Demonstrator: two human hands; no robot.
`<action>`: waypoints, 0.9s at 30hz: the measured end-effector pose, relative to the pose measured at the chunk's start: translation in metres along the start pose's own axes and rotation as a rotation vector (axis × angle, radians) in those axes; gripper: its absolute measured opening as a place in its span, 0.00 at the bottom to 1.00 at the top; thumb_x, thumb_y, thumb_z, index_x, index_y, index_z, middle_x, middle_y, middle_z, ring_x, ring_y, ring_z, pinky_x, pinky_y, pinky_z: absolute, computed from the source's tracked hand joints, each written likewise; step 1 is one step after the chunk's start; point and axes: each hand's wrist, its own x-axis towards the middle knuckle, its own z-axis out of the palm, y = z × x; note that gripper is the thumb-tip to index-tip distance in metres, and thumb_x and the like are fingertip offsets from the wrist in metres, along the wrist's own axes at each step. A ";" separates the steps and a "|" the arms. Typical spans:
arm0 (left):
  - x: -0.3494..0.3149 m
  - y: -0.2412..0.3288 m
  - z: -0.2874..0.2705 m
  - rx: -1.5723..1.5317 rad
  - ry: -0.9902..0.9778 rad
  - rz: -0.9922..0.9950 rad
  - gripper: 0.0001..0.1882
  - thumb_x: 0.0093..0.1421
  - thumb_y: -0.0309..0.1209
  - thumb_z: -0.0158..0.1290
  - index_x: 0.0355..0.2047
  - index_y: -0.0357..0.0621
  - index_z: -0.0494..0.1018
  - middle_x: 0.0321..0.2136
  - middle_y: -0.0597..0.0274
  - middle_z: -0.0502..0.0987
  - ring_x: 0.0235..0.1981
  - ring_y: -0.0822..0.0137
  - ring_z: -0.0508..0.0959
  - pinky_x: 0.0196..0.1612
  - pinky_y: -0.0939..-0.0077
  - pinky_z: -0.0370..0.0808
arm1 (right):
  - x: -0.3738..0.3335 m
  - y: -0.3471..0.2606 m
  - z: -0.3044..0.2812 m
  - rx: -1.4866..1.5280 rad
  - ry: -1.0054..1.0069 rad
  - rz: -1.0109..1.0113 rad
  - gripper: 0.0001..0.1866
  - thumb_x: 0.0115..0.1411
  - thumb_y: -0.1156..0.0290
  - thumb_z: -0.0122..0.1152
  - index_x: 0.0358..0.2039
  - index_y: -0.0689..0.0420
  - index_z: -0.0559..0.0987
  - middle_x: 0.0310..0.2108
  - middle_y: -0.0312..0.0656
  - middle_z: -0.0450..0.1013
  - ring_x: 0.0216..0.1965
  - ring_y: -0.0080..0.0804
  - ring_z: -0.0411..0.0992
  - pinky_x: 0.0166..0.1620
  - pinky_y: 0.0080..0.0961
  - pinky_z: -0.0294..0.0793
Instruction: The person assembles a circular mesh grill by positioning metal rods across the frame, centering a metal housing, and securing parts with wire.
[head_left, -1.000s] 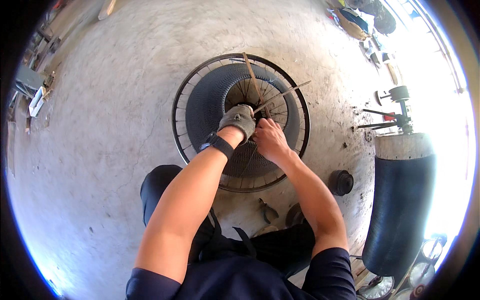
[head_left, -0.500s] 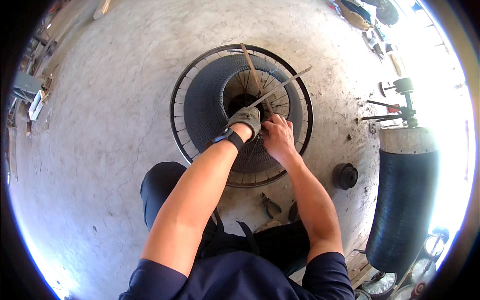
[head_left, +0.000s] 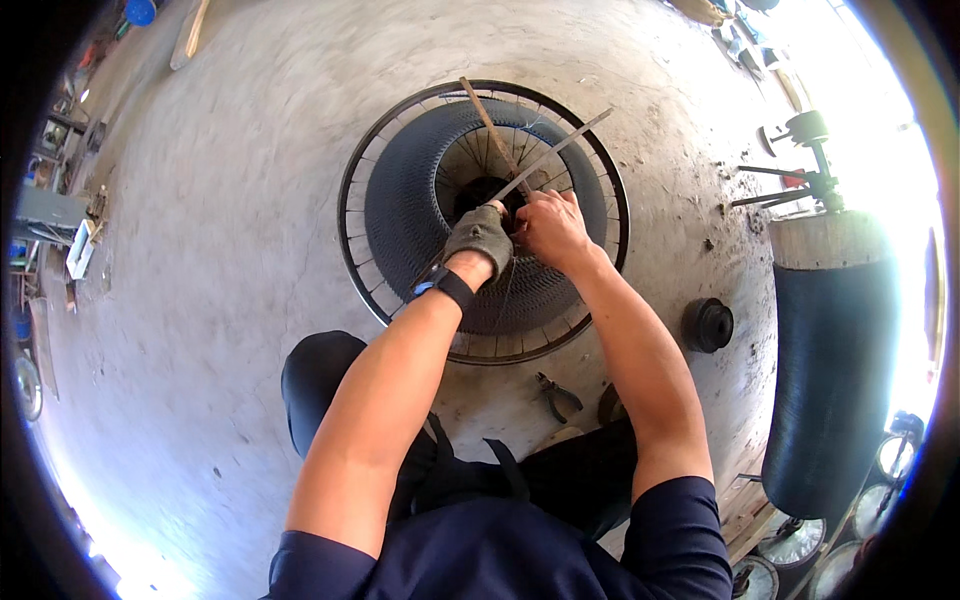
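Note:
A large spoked metal wheel rim (head_left: 346, 222) lies on the floor before me, with a dark, finely textured ring (head_left: 395, 205) inside it. Two thin flat strips cross over its hub: a brown strip (head_left: 484, 118) slanting from the upper left and a paler grey strip (head_left: 566, 143) from the upper right. My left hand (head_left: 478, 240), in a grey glove with a dark watch at the wrist, is closed round the grey strip's lower end. Bare, my right hand (head_left: 552, 228) is closed at the brown strip's lower end. My fingertips and most of the hub are hidden.
Black-handled pliers (head_left: 558, 397) lie near my knees. A black spool-like part (head_left: 708, 325) sits to the right. Beyond it stands a tall dark roll (head_left: 832, 370) with a metal shaft. Shelving and clutter (head_left: 55, 215) line the left edge.
My hands have shifted slightly up in the picture, the right one closer in over the hub. The strips' upper ends have moved slightly left, and the view has shifted a little.

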 end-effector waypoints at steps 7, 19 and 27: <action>0.026 -0.024 0.007 -0.039 -0.140 -0.091 0.18 0.54 0.26 0.60 0.47 0.43 0.75 0.45 0.48 0.79 0.48 0.53 0.78 0.53 0.63 0.74 | -0.037 -0.016 0.003 0.305 0.060 0.180 0.15 0.53 0.73 0.65 0.43 0.55 0.81 0.40 0.48 0.71 0.45 0.51 0.73 0.47 0.42 0.74; 0.019 0.001 -0.003 0.069 -0.170 -0.066 0.12 0.55 0.28 0.56 0.41 0.45 0.78 0.42 0.50 0.80 0.46 0.53 0.80 0.50 0.61 0.75 | -0.030 -0.032 0.022 0.178 0.147 0.124 0.10 0.51 0.71 0.66 0.35 0.57 0.78 0.34 0.44 0.73 0.41 0.46 0.74 0.45 0.40 0.74; 0.040 -0.017 0.027 0.077 -0.309 0.020 0.07 0.55 0.28 0.57 0.34 0.45 0.82 0.34 0.51 0.82 0.38 0.56 0.81 0.45 0.63 0.76 | -0.051 -0.024 0.016 0.246 0.183 0.159 0.07 0.53 0.71 0.64 0.30 0.58 0.77 0.31 0.44 0.73 0.39 0.46 0.75 0.43 0.40 0.74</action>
